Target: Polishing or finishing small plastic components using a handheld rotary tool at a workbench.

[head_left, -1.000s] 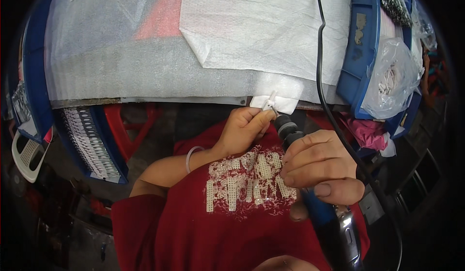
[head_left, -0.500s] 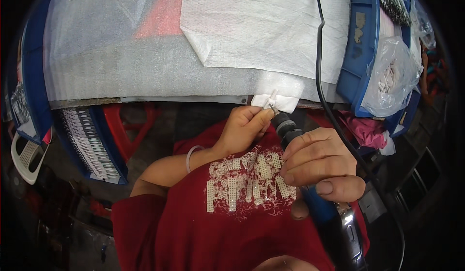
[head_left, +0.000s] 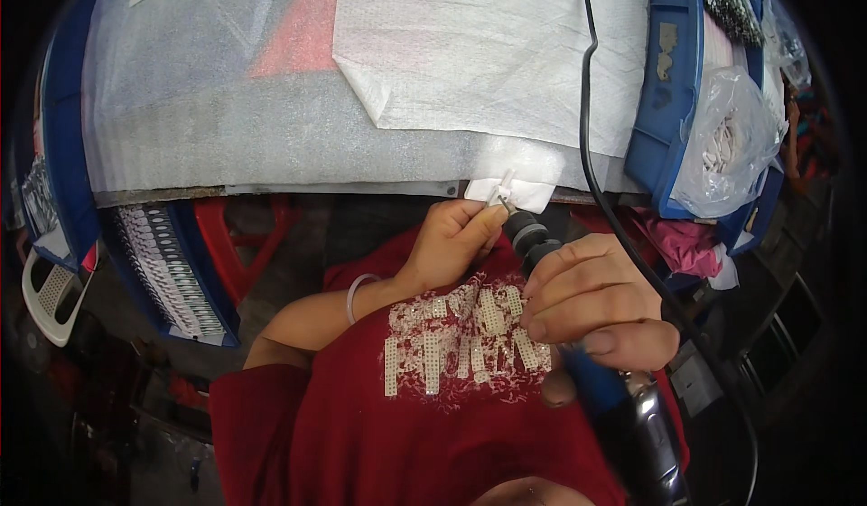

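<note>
My left hand [head_left: 452, 239] is at the bench's front edge, thumb and fingers pinched on a small, thin pale piece [head_left: 502, 190] whose exact kind is too small to tell. Under the piece lies a white pad [head_left: 535, 197] fixed at the edge, lit by a bright spot. My right hand [head_left: 601, 298] is wrapped round a handheld power tool [head_left: 601, 388] with a blue and black body and a dark nose. It slants up to the left, and its narrow tip [head_left: 508, 203] meets or nearly meets the piece beside my left thumb.
A black cable [head_left: 587, 99] runs down across the bench, past my right hand. White sheeting [head_left: 488, 45] covers the bench top. Blue bins [head_left: 664, 135] with metal parts and a plastic bag [head_left: 722, 158] stand at the right; a blue tray [head_left: 172, 271] of small parts sits lower left.
</note>
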Demonstrator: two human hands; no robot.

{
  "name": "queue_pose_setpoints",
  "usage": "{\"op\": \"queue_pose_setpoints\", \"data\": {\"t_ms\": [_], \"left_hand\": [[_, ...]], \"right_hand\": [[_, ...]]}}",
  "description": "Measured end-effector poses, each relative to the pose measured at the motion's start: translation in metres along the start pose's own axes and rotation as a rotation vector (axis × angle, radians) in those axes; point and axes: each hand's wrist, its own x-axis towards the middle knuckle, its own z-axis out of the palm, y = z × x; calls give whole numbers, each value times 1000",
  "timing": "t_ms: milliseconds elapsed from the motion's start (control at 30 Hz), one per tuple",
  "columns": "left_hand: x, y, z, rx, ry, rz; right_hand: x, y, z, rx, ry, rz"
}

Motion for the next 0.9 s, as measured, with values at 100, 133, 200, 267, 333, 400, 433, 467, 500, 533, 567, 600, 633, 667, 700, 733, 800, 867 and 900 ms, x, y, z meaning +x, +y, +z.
{"op": "queue_pose_setpoints", "data": {"t_ms": [100, 133, 200, 267, 333, 400, 433, 467, 500, 533, 567, 600, 633, 667, 700, 733, 800, 867, 900], "left_hand": [[1, 0, 1, 14, -17, 4], [1, 1, 2, 15, -16, 5], [0, 3, 5, -23, -7, 4], [-1, 3, 4, -3, 7, 6], [-1, 2, 2, 16, 12, 8], [1, -1, 0, 8, -34, 11], [0, 1, 1, 8, -33, 9], [0, 3, 2, 2, -32, 6], [-1, 4, 3, -5, -31, 2], [0, 4, 2, -5, -29, 0], [0, 4, 1, 0, -31, -10], [1, 4, 0, 4, -32, -20], [0, 4, 0, 2, -28, -21], [0, 6, 2, 4, -18, -30], [0, 8, 3, 6, -8, -38], [0, 9, 3, 5, -7, -41], [-1, 11, 5, -3, 8, -54], [-1, 11, 4, 18, 10, -47], [0, 11, 4, 42, 12, -36]], "right_hand": [[-9, -4, -3, -19, 35, 17], [-10, -4, -3, -14, 36, 13], [-12, -7, -2, -7, 51, 12], [-9, -7, -4, -18, 34, 27], [-8, -7, -5, -37, 15, 44], [-9, -8, -4, -39, 37, 33], [-8, -8, -5, -39, 38, 34], [-8, -8, -7, -38, 11, 37], [-8, -8, -8, -37, -17, 40], [-8, -7, -7, -35, -16, 42], [-9, -5, -7, -22, -14, 29], [-9, -4, -7, -9, -11, 16], [-10, -3, -7, -4, -12, 18], [-11, -3, -6, -3, -4, 18], [-11, -3, -6, -3, 5, 19], [-10, -4, -5, -2, 5, 22], [-6, -5, -3, -18, 18, 45], [-4, -6, -8, -4, -16, 61], [-3, -6, -9, 8, -49, 74]]}}
